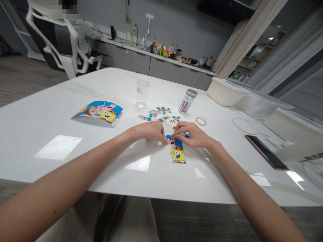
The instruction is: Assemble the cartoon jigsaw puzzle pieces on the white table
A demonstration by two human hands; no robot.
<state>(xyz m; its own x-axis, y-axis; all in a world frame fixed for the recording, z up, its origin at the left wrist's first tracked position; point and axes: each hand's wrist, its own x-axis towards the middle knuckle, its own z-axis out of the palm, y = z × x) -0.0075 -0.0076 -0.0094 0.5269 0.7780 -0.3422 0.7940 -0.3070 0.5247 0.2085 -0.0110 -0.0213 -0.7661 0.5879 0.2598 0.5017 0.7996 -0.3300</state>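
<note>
A partly joined jigsaw puzzle [178, 155] with a yellow cartoon figure lies flat on the white table, between my hands. My left hand [154, 130] is closed, its fingertips pinching a jigsaw piece [168, 141] with pink and blue on it at the puzzle's upper left edge. From the other side, my right hand [192, 135] bends its thumb and fingers down onto the top of the puzzle, covering part of it. Loose jigsaw pieces [161, 111] are scattered just beyond both hands. A curled picture sheet [101, 111] with the same cartoon figure lies to the left.
Behind the pieces stand a clear jar [142, 88] and a printed canister [188, 101]; a round lid [201, 121] lies nearby. A phone [266, 152], a white cable and pale bins [225, 91] occupy the right side. A person [82, 33] sits beyond the table at the left.
</note>
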